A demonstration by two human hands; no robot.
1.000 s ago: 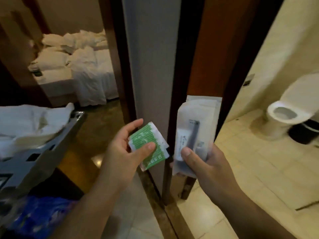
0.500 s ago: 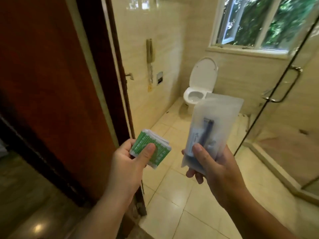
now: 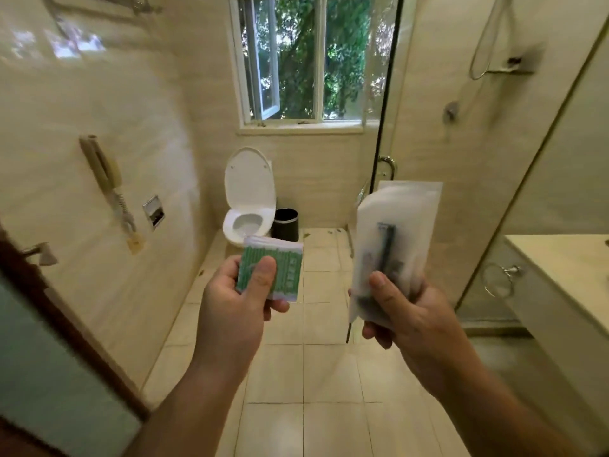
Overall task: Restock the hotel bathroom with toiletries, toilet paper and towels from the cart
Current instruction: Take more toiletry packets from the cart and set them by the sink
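Left hand (image 3: 237, 308): thumb pressed on a small stack of green-and-white packets (image 3: 275, 270), fingers curled behind it, held up near the middle of the view.
Right hand (image 3: 417, 319): thumb and fingers grip a bundle of frosted pouches (image 3: 400, 232); a dark item shows through, too blurred to name.
Floor (image 3: 316, 377): pale square tiles running to the far wall.
Far wall: window (image 3: 296, 57) with one pane swung open, greenery outside; toilet (image 3: 248, 206) below it, lid up; black bin (image 3: 286, 224) just to its right.
Left wall: beige handset phone (image 3: 105, 174); dark wooden door (image 3: 49, 324) at the near left.
Right: glass shower screen (image 3: 478, 159); pale vanity counter (image 3: 566, 258) with a towel ring (image 3: 497, 280) on its side.
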